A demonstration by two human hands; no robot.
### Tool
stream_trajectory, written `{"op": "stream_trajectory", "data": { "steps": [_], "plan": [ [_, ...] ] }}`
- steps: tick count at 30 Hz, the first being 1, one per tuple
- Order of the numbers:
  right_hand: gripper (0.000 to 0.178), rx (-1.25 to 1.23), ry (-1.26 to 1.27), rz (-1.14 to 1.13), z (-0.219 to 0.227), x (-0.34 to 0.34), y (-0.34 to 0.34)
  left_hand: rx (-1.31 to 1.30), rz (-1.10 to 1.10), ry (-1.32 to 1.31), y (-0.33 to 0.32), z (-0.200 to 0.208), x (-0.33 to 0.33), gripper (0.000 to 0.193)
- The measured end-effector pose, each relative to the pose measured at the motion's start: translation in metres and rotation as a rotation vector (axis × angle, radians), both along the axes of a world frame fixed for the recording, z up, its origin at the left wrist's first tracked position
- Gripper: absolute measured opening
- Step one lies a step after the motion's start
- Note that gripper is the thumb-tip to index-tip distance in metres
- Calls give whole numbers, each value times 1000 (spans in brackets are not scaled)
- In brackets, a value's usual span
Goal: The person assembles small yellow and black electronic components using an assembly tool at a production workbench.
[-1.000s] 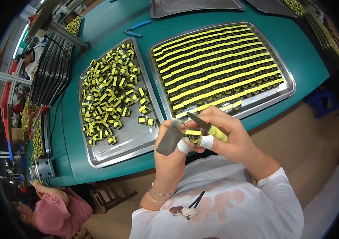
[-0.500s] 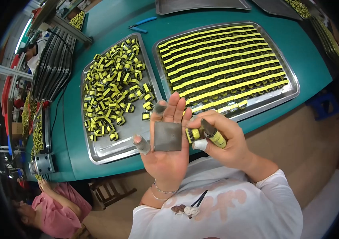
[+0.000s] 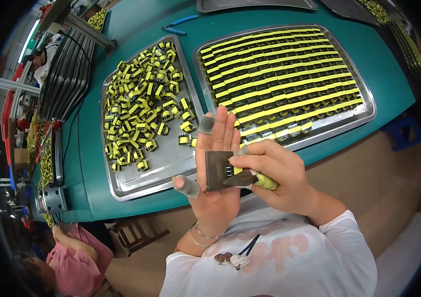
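On the green table lie metal trays and blue-handled pliers.

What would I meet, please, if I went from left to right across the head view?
Stack of dark trays, metal tray of jumbled yellow-and-black parts, left hand, right hand, blue stool.
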State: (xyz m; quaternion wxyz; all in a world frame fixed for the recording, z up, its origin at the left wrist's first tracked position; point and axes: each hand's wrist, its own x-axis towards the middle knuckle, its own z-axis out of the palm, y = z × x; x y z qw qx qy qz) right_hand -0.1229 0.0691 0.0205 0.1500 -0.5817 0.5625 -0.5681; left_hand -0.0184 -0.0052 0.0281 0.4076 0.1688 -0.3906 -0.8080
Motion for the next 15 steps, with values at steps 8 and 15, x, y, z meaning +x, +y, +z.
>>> {"op": "stream_trajectory", "data": {
  "steps": [8,15],
  "plan": [
    [46,1,18,-16,2,-5,-2,-186,-2,-147,1,-4,0,118],
    [42,-5,-45,24,-3,-9,-3,-277,-35,-215,3,-10,0,121]
  ]
}}
